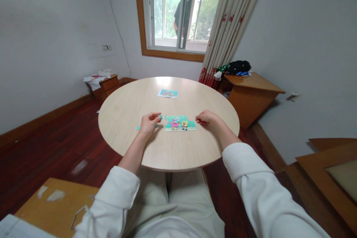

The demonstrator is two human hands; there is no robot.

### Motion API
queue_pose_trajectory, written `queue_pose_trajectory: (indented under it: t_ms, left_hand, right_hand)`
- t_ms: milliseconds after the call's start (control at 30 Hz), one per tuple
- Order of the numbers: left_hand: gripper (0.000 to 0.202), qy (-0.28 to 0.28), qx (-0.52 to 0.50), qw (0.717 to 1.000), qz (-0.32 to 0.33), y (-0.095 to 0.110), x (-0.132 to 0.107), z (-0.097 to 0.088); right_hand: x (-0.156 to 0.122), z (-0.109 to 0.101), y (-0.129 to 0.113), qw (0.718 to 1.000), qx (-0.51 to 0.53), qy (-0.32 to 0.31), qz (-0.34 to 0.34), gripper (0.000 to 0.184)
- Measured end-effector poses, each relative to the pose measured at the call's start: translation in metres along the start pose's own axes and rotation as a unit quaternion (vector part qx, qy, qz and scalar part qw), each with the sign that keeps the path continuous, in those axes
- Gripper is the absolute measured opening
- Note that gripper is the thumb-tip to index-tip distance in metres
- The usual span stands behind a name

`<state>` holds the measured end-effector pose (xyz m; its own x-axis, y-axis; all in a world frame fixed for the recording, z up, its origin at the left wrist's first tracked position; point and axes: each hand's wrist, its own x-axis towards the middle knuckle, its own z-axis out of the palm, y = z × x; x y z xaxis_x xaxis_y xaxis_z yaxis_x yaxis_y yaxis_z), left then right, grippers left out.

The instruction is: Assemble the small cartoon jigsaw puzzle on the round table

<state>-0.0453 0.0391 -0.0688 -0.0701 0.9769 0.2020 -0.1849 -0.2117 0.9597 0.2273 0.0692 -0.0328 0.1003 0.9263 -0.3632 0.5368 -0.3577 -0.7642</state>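
A small colourful cartoon jigsaw puzzle (180,123), partly joined, lies flat on the round pale wooden table (134,104) between my hands. My left hand (149,122) rests just left of it, fingers pinched on a teal puzzle piece (160,117) at the puzzle's left edge. Another teal piece (138,128) lies on the table beside that hand. My right hand (205,117) sits at the puzzle's right edge with fingers curled and pressed together; whether anything is in them is hidden. A printed picture card (167,93) lies farther back on the table.
A wooden side cabinet (252,96) with dark clothes on top stands at the right, by a curtain (228,26). A low box with papers (102,81) sits by the left wall. A wooden board (60,202) is near my left knee. A person stands outside the window (180,15).
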Motion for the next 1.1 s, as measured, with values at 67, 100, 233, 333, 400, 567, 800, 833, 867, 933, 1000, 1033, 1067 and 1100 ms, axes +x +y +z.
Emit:
queue_pose_trajectory:
  t_ms: [67, 100, 233, 333, 400, 567, 800, 833, 867, 933, 1000, 1033, 1067, 1100]
  left_hand:
    - [0.042, -0.003, -0.006, 1.000, -0.001, 0.002, 0.000, -0.001]
    - [0.046, -0.004, -0.007, 1.000, -0.004, 0.003, 0.001, -0.001]
    - [0.067, -0.004, -0.014, 1.000, -0.020, 0.005, 0.002, 0.001]
    - [0.073, -0.007, -0.026, 0.999, -0.032, 0.006, 0.004, 0.007]
    - [0.074, -0.010, -0.032, 0.999, -0.037, 0.008, 0.005, 0.011]
    - [0.063, -0.017, -0.027, 0.999, -0.045, 0.016, 0.003, 0.019]
    - [0.048, -0.019, -0.015, 0.999, -0.044, 0.014, 0.003, 0.024]
    - [0.047, -0.014, -0.012, 0.999, -0.043, 0.013, 0.003, 0.023]
    - [0.046, -0.007, -0.010, 0.999, -0.040, 0.012, 0.003, 0.022]
    - [0.041, 0.009, -0.007, 0.999, -0.036, 0.009, 0.002, 0.020]
    - [0.038, 0.021, -0.010, 0.999, -0.035, 0.006, 0.001, 0.017]
    - [0.037, 0.023, -0.015, 0.999, -0.036, 0.005, 0.000, 0.015]
    - [0.037, 0.023, -0.019, 0.999, -0.037, 0.005, -0.001, 0.014]
    - [0.037, 0.021, -0.024, 0.999, -0.039, 0.004, -0.002, 0.013]
  right_hand:
    - [0.001, 0.000, 0.001, 0.998, 0.054, 0.017, -0.007, 0.026]
    - [0.001, 0.001, 0.000, 0.997, 0.066, 0.032, -0.016, 0.024]
    - [-0.002, 0.010, -0.017, 0.984, 0.055, 0.127, -0.112, 0.019]
    - [-0.008, 0.030, -0.034, 0.974, 0.046, 0.075, -0.209, 0.016]
    - [-0.015, 0.047, -0.044, 0.961, 0.048, 0.014, -0.274, 0.017]
    - [-0.025, 0.080, -0.056, 0.933, 0.055, -0.052, -0.352, 0.015]
    - [-0.016, 0.089, -0.050, 0.930, 0.095, -0.037, -0.354, 0.013]
    - [-0.014, 0.086, -0.050, 0.930, 0.102, -0.031, -0.352, 0.014]
    - [-0.011, 0.081, -0.049, 0.931, 0.108, -0.021, -0.349, 0.015]
    - [-0.005, 0.067, -0.047, 0.935, 0.121, 0.028, -0.333, 0.013]
    - [0.002, 0.048, -0.042, 0.937, 0.130, 0.072, -0.316, 0.011]
    - [0.005, 0.039, -0.037, 0.940, 0.130, 0.089, -0.302, 0.013]
    - [0.007, 0.030, -0.032, 0.946, 0.123, 0.108, -0.280, 0.016]
    - [0.009, 0.022, -0.026, 0.954, 0.108, 0.116, -0.255, 0.019]
